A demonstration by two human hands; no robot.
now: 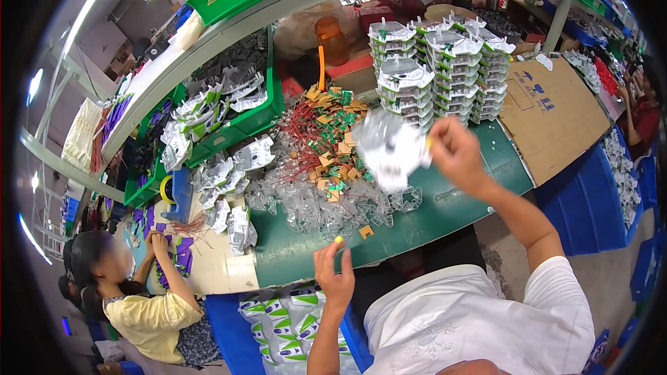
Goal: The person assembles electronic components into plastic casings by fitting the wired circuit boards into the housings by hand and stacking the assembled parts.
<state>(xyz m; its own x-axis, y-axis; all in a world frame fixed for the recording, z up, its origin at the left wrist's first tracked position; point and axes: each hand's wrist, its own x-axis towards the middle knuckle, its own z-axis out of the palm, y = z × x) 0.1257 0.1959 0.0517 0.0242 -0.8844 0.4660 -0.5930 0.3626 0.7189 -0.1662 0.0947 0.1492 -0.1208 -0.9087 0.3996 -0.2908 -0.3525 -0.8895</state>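
My right hand (pixel 455 153) pinches the edge of a white plastic housing (pixel 391 151), which is smeared by motion. It hangs above the green work surface, in front of stacked white housings (pixel 404 78). My left hand (pixel 334 270) is at the table's front edge with its fingers apart and nothing in them; one fingertip wears a yellow cover. Nearest to it lies a small tan piece (pixel 366 232). Beyond that spreads a heap of clear plastic parts (pixel 299 205), and behind them a pile of green and tan circuit boards (pixel 342 140) with red wires (pixel 295 132).
Loose white housings (pixel 240 226) lie left of the clear parts, below a green bin (pixel 274 101) of more housings. A cardboard sheet (pixel 552 114) covers the right end. Blue crates (pixel 580 198) stand on the right. A co-worker in yellow (pixel 149 319) sits at left.
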